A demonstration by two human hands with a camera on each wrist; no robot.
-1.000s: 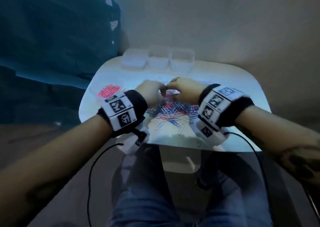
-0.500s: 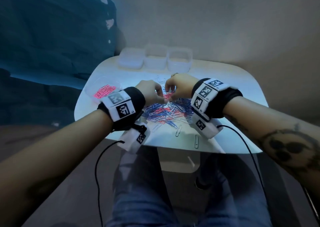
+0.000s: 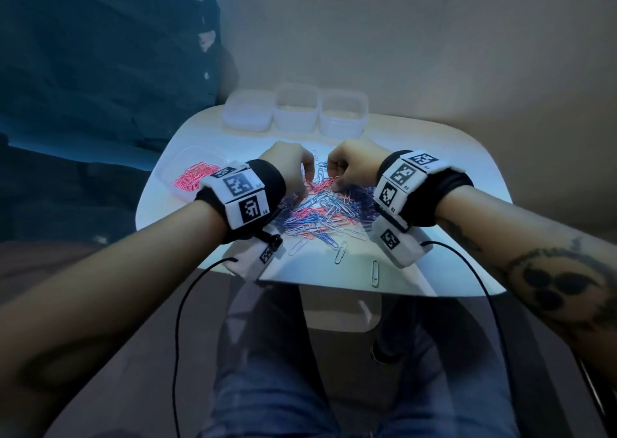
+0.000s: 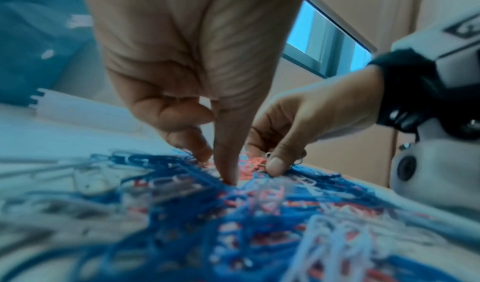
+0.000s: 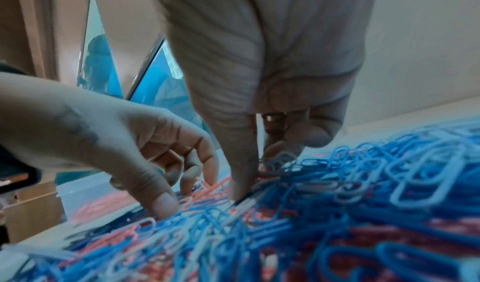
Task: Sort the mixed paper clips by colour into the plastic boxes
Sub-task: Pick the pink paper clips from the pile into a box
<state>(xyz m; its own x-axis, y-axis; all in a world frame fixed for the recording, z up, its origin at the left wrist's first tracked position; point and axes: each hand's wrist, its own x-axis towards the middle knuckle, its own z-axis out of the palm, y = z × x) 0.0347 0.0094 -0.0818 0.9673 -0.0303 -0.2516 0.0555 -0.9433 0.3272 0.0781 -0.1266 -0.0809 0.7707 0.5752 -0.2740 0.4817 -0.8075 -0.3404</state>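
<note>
A mixed pile of blue, pink and white paper clips (image 3: 325,212) lies mid-table. Both hands dig into its far side. My left hand (image 3: 305,192) has its thumb (image 4: 228,169) planted in the pile and its curved fingers (image 5: 205,173) touching pink clips, with thumb and fingertips apart. My right hand (image 3: 337,187) pinches a few clips (image 4: 269,156) between thumb (image 5: 240,183) and fingers; their colour is unclear. A clear box (image 3: 173,174) with pink clips (image 3: 193,177) sits at the left. Three clear boxes (image 3: 295,110) stand in a row at the back.
The small white table (image 3: 450,170) has bare surface to the right of the pile. Loose white clips (image 3: 375,272) lie near its front edge. Cables hang from both wrist cameras over my knees. A dark blue curtain hangs to the left.
The two hands, touching over the pile a second ago, have drawn slightly apart. Both still pick at the pile's far side.
</note>
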